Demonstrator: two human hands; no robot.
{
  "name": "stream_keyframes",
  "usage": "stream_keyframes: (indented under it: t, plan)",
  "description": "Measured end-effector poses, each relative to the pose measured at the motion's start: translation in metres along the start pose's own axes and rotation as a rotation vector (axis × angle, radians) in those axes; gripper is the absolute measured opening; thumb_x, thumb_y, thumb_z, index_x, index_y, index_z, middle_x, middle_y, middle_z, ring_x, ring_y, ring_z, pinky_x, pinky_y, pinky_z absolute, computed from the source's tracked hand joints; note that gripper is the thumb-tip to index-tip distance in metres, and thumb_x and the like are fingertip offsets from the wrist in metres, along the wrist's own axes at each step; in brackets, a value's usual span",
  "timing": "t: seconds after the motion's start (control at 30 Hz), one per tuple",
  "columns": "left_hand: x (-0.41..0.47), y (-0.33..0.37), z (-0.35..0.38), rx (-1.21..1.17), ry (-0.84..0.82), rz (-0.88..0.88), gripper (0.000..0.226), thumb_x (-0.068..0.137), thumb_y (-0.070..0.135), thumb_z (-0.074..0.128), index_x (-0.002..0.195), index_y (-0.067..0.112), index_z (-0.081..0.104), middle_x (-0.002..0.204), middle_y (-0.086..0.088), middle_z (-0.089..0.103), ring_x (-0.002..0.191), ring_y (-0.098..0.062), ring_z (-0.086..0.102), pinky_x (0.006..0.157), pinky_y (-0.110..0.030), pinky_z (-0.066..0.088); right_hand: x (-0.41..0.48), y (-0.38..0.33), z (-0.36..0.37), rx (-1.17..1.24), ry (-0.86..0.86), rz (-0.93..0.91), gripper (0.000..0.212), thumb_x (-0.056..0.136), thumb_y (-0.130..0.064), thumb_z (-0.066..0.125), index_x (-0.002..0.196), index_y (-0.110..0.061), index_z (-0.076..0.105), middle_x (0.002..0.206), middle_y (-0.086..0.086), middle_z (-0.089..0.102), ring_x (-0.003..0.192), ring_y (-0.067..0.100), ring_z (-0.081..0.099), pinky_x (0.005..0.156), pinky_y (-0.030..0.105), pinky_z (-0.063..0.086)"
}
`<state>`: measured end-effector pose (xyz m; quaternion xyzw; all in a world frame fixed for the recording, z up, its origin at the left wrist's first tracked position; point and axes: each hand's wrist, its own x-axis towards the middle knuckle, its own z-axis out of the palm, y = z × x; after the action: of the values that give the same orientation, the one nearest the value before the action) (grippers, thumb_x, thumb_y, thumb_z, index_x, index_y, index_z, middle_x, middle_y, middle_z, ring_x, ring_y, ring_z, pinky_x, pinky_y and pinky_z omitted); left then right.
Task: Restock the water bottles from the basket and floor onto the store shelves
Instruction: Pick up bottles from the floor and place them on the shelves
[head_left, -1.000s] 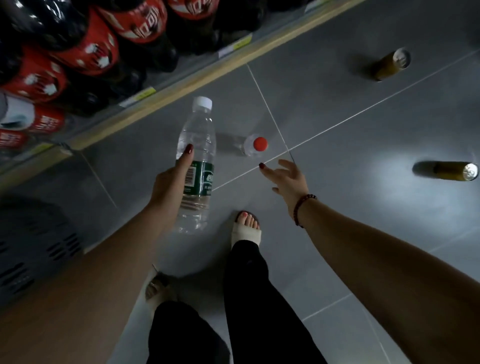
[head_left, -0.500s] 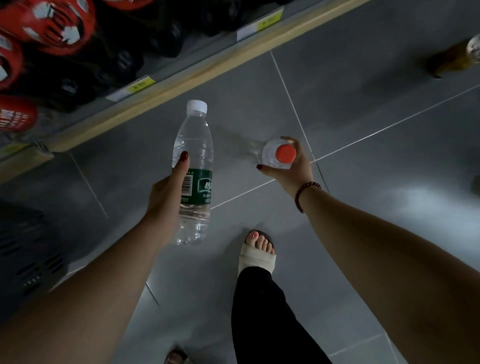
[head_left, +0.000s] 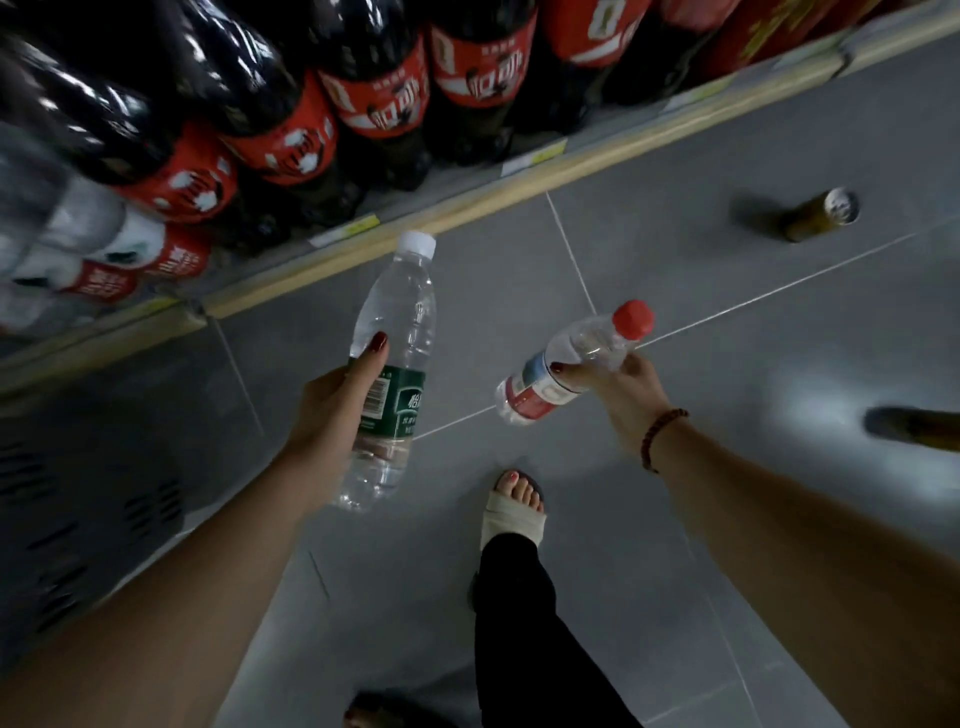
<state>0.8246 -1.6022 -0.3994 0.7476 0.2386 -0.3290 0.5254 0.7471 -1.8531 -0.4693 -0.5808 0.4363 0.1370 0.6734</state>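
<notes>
Left hand (head_left: 332, 410): grip wrapped round the tall clear green-labelled water bottle (head_left: 400, 322), mid-frame, near the pale wooden shelf edge (head_left: 519, 187). Right hand (head_left: 621, 392): grip pinching the small clear red-capped water bottle (head_left: 582, 343), which I see now lifted off the grey tiled floor (head_left: 753, 338). Open floor at right.

Left of the foot (head_left: 514, 512), the left hand (head_left: 332, 405) holds the left bottle (head_left: 400, 306). Right of the foot, the right hand (head_left: 623, 389) holds the right bottle (head_left: 582, 348). Farther right, 2 cans (head_left: 818, 214) are on the floor (head_left: 727, 338). The shelf (head_left: 467, 200) stands beyond the foot.
</notes>
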Motion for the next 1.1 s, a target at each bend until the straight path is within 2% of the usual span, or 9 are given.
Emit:
stream_keyframes:
  t: [0.2, 0.3, 0.37, 0.47, 0.6, 0.73, 0.9, 1.03, 1.1]
  plan:
    - [-0.103, 0.064, -0.055, -0.151, 0.05, 0.102, 0.048, 0.07, 0.07, 0.06, 0.081, 0.024, 0.064, 0.085, 0.001, 0.072, 0.087, -0.018, 0.068, 0.09, -0.041, 0.05, -0.126, -0.11, 0.05, 0.141, -0.267, -0.152, 0.031, 0.071, -0.01, 0.074, 0.098, -0.022, 0.066, 0.098, -0.004, 0.071, 0.095, 0.015, 0.066, 0.086, 0.033, 0.052]
    - [-0.178, 0.102, -0.096, -0.178, 0.07, 0.228, 0.032, 0.084, 0.061, 0.05, 0.085, 0.031, 0.059, 0.089, 0.01, 0.066, 0.08, -0.005, 0.063, 0.073, -0.027, 0.045, -0.206, -0.161, 0.08, 0.097, -0.324, -0.276, 0.037, 0.05, -0.021, 0.076, 0.087, -0.021, 0.069, 0.076, -0.011, 0.074, 0.076, 0.008, 0.069, 0.068, 0.025, 0.053]
    - [-0.237, 0.121, -0.129, -0.177, 0.109, 0.308, 0.027, 0.089, 0.056, 0.047, 0.084, 0.031, 0.058, 0.084, 0.011, 0.064, 0.07, 0.0, 0.062, 0.065, -0.023, 0.041, -0.265, -0.185, 0.097, 0.094, -0.344, -0.364, 0.025, 0.059, -0.017, 0.076, 0.081, -0.021, 0.067, 0.067, -0.012, 0.073, 0.066, 0.005, 0.068, 0.061, 0.02, 0.052]
    - [-0.322, 0.13, -0.188, -0.202, 0.175, 0.393, 0.024, 0.091, 0.051, 0.048, 0.08, 0.031, 0.055, 0.079, 0.008, 0.062, 0.065, 0.0, 0.058, 0.059, -0.021, 0.038, -0.351, -0.208, 0.123, 0.1, -0.369, -0.448, 0.02, 0.071, -0.022, 0.072, 0.091, -0.022, 0.069, 0.078, -0.01, 0.074, 0.073, 0.008, 0.069, 0.066, 0.023, 0.052]
    - [-0.431, 0.134, -0.268, -0.211, 0.32, 0.52, 0.027, 0.09, 0.046, 0.055, 0.07, 0.028, 0.052, 0.04, 0.021, 0.058, 0.043, 0.009, 0.058, 0.041, -0.007, 0.041, -0.459, -0.234, 0.169, 0.129, -0.411, -0.522, 0.019, 0.079, -0.02, 0.073, 0.098, -0.017, 0.07, 0.089, 0.0, 0.073, 0.078, 0.016, 0.069, 0.07, 0.031, 0.052]
    - [-0.503, 0.129, -0.341, -0.353, 0.443, 0.529, 0.031, 0.08, 0.056, 0.061, 0.08, 0.025, 0.059, 0.067, 0.015, 0.067, 0.075, -0.01, 0.059, 0.066, -0.022, 0.042, -0.557, -0.26, 0.228, 0.109, -0.532, -0.551, 0.021, 0.078, -0.024, 0.075, 0.093, -0.011, 0.068, 0.078, 0.002, 0.074, 0.065, 0.015, 0.069, 0.054, 0.024, 0.051]
    - [-0.565, 0.125, -0.413, -0.517, 0.549, 0.542, 0.037, 0.08, 0.056, 0.063, 0.084, 0.02, 0.054, 0.087, 0.002, 0.054, 0.079, -0.014, 0.051, 0.087, -0.038, 0.038, -0.637, -0.285, 0.303, -0.001, -0.606, -0.604, 0.083, 0.044, -0.046, 0.09, 0.112, -0.006, 0.066, 0.1, 0.007, 0.074, 0.083, 0.021, 0.072, 0.067, 0.029, 0.053]
    - [-0.595, 0.125, -0.468, -0.589, 0.666, 0.558, 0.039, 0.08, 0.059, 0.061, 0.076, 0.022, 0.051, 0.081, 0.004, 0.051, 0.079, -0.016, 0.049, 0.089, -0.039, 0.039, -0.681, -0.3, 0.364, -0.012, -0.667, -0.621, 0.1, 0.032, -0.054, 0.09, 0.117, -0.009, 0.062, 0.106, 0.009, 0.072, 0.092, 0.027, 0.07, 0.074, 0.037, 0.055]
    - [-0.601, 0.123, -0.495, -0.627, 0.695, 0.562, 0.041, 0.081, 0.058, 0.06, 0.073, 0.019, 0.048, 0.077, 0.002, 0.049, 0.077, -0.017, 0.047, 0.085, -0.038, 0.038, -0.696, -0.308, 0.393, -0.045, -0.716, -0.648, 0.09, 0.039, -0.052, 0.09, 0.114, -0.009, 0.065, 0.1, 0.008, 0.074, 0.089, 0.027, 0.071, 0.075, 0.037, 0.055]
